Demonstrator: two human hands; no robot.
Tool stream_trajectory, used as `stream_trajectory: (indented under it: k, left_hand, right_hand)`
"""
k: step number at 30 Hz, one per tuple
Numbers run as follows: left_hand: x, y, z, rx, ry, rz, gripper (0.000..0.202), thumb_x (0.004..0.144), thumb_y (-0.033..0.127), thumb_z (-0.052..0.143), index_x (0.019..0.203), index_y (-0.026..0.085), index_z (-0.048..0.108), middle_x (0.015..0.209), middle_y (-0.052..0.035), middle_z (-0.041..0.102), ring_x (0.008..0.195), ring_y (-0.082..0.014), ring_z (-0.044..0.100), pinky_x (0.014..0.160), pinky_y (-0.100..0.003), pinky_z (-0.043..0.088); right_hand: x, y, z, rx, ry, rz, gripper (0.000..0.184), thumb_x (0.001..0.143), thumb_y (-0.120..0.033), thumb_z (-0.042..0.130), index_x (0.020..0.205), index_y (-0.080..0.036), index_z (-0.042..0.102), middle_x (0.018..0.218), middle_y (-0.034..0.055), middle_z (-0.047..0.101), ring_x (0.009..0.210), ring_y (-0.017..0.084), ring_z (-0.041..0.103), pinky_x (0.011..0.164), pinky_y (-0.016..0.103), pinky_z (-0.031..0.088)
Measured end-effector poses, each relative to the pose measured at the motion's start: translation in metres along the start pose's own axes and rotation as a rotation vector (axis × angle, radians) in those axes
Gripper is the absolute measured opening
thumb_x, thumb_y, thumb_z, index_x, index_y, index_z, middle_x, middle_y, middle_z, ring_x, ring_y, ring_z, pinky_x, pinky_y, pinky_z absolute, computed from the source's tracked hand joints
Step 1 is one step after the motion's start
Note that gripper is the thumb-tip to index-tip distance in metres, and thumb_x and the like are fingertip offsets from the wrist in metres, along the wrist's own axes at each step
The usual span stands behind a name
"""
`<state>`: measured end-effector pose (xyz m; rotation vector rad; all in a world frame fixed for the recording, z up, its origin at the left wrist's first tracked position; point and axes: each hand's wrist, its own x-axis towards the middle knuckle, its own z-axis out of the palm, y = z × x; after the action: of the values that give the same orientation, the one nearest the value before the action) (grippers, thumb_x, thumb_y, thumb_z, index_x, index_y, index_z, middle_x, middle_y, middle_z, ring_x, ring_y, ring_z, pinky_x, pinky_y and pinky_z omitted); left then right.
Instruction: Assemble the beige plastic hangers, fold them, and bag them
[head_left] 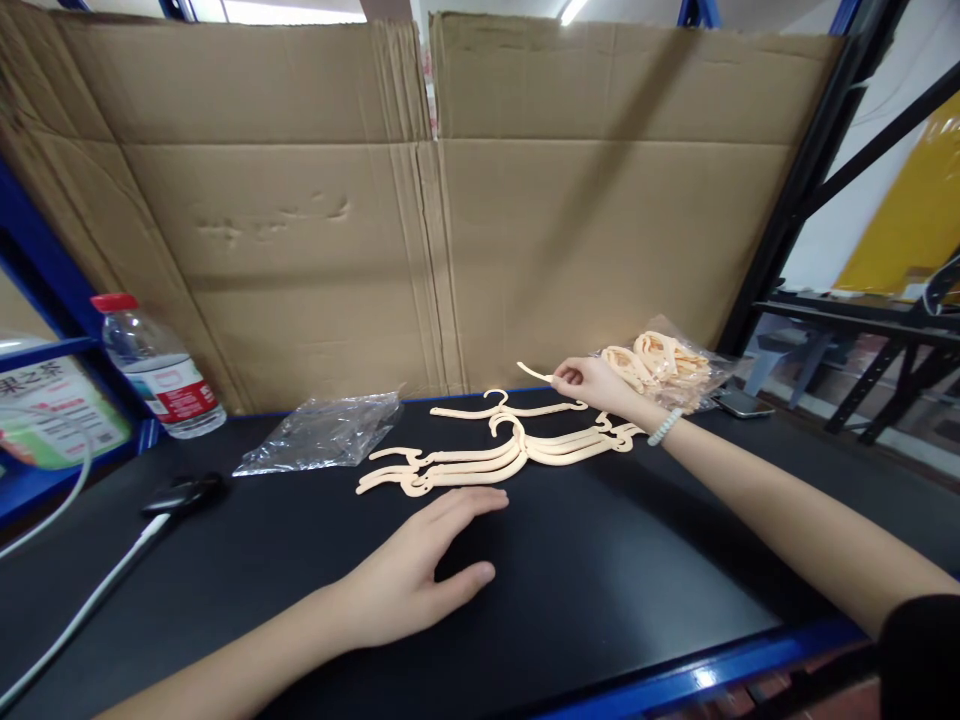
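Right hand (pixel 592 382) pinches thin peach piece (pixel 534 373) near hangers (pixel 472 479); looks like piece-handling step; left hand (pixel 409 575) loose, holds nothing; next move calls for steady pinch

In front of the stacked hangers (pixel 523 450), the worktop (pixel 637 570) gives an open lane between the left hand (pixel 420 570) and the right forearm (pixel 772 510). Close behind the stacked hangers lies a single hanger (pixel 461 413); beyond it the cardboard wall (pixel 600 220) bars passage. To their right, the right hand (pixel 589 380), pinching a cream strip (pixel 534 373), and a filled bag (pixel 664 362) obstruct. To their left lie a flat bag (pixel 319 437) and, farther out, a black device (pixel 184 493) with its cable (pixel 97 610) and a bottle (pixel 169 375).
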<state>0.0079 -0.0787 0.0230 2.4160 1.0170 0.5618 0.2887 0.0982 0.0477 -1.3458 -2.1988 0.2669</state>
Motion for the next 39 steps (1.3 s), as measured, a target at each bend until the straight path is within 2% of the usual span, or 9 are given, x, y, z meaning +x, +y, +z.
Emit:
stream_trajectory:
  k: [4, 7, 14, 16, 21, 26, 30, 34, 39]
  left_hand:
    - [0.004, 0.003, 0.013, -0.450, 0.179, -0.113, 0.047, 0.090, 0.028, 0.053, 0.135, 0.029, 0.038, 0.139, -0.0096, 0.045, 0.105, -0.0214, 0.060, 0.091, -0.041, 0.052]
    - [0.008, 0.005, 0.020, -0.721, 0.342, -0.182, 0.054, 0.089, 0.032, 0.059, 0.137, 0.033, 0.035, 0.148, -0.0099, 0.032, 0.103, -0.0217, 0.060, 0.087, -0.040, 0.053]
    - [0.011, 0.011, 0.019, -0.744, 0.507, -0.201, 0.020, 0.086, 0.035, 0.064, 0.096, 0.018, 0.065, 0.119, -0.0090, 0.059, 0.098, -0.0207, 0.058, 0.084, -0.031, 0.049]
    - [0.011, 0.011, 0.019, -0.748, 0.543, -0.240, 0.022, 0.087, 0.038, 0.062, 0.093, 0.017, 0.064, 0.111, -0.0084, 0.061, 0.085, -0.0170, 0.058, 0.073, -0.028, 0.050]
    - [0.011, 0.008, 0.019, -0.862, 0.568, -0.288, 0.025, 0.091, 0.043, 0.055, 0.092, 0.018, 0.052, 0.103, -0.0065, 0.063, 0.070, -0.0133, 0.059, 0.063, -0.028, 0.048]
    - [0.011, 0.004, 0.019, -0.886, 0.543, -0.337, 0.029, 0.092, 0.047, 0.050, 0.088, 0.020, 0.040, 0.088, -0.0043, 0.069, 0.054, -0.0113, 0.058, 0.056, -0.028, 0.046]
    - [0.010, 0.001, 0.018, -0.872, 0.566, -0.340, 0.033, 0.090, 0.051, 0.051, 0.087, 0.021, 0.037, 0.075, 0.0003, 0.068, 0.048, -0.0107, 0.056, 0.051, -0.025, 0.043]
    - [0.010, -0.002, 0.017, -0.883, 0.621, -0.308, 0.033, 0.088, 0.048, 0.057, 0.089, 0.022, 0.037, 0.067, 0.0049, 0.063, 0.050, -0.0105, 0.056, 0.052, -0.023, 0.044]
    - [0.009, -0.006, 0.013, -0.910, 0.659, -0.317, 0.032, 0.084, 0.040, 0.065, 0.098, 0.020, 0.044, 0.063, 0.0047, 0.062, 0.055, -0.0106, 0.056, 0.056, -0.023, 0.044]
  right_hand:
    - [-0.032, -0.046, 0.000, 0.274, -0.173, -0.063, 0.027, 0.092, -0.032, 0.048, 0.093, -0.012, 0.067, 0.083, 0.0061, 0.070, 0.070, 0.011, 0.062, 0.065, 0.021, 0.048]
    - [-0.061, -0.076, 0.009, 0.842, -0.506, -0.040, 0.029, 0.086, -0.039, 0.060, 0.090, -0.011, 0.066, 0.082, 0.0058, 0.067, 0.067, 0.010, 0.060, 0.063, 0.021, 0.047]
    - [-0.084, -0.109, 0.027, 1.117, -0.832, 0.000, 0.036, 0.088, -0.045, 0.059, 0.101, -0.013, 0.067, 0.081, 0.0054, 0.065, 0.068, 0.010, 0.060, 0.063, 0.022, 0.047]
    - [-0.075, -0.105, 0.025, 0.951, -0.729, -0.072, 0.041, 0.091, -0.048, 0.051, 0.100, -0.012, 0.067, 0.083, 0.0072, 0.067, 0.069, 0.012, 0.062, 0.061, 0.023, 0.047]
    - [-0.036, -0.062, 0.011, 0.096, -0.118, -0.281, 0.027, 0.093, -0.029, 0.048, 0.089, -0.013, 0.070, 0.087, 0.0072, 0.070, 0.078, 0.017, 0.064, 0.073, 0.029, 0.048]
    - [-0.010, -0.013, 0.023, -0.171, -0.082, -0.276, 0.025, 0.083, -0.012, 0.057, 0.106, -0.009, 0.067, 0.107, 0.0157, 0.068, 0.102, 0.026, 0.061, 0.090, 0.035, 0.045]
    - [-0.002, 0.005, 0.041, -0.232, -0.098, -0.282, 0.020, 0.084, -0.012, 0.058, 0.101, -0.010, 0.068, 0.101, 0.0151, 0.069, 0.096, 0.026, 0.062, 0.085, 0.035, 0.046]
    - [0.005, 0.001, 0.042, -0.228, -0.100, -0.286, 0.013, 0.082, -0.008, 0.056, 0.078, -0.013, 0.068, 0.080, 0.0089, 0.067, 0.073, 0.018, 0.062, 0.069, 0.027, 0.045]
    - [0.002, -0.023, 0.011, -0.183, -0.014, -0.303, 0.011, 0.080, -0.007, 0.055, 0.081, -0.013, 0.063, 0.082, 0.0059, 0.064, 0.070, 0.015, 0.058, 0.064, 0.025, 0.042]
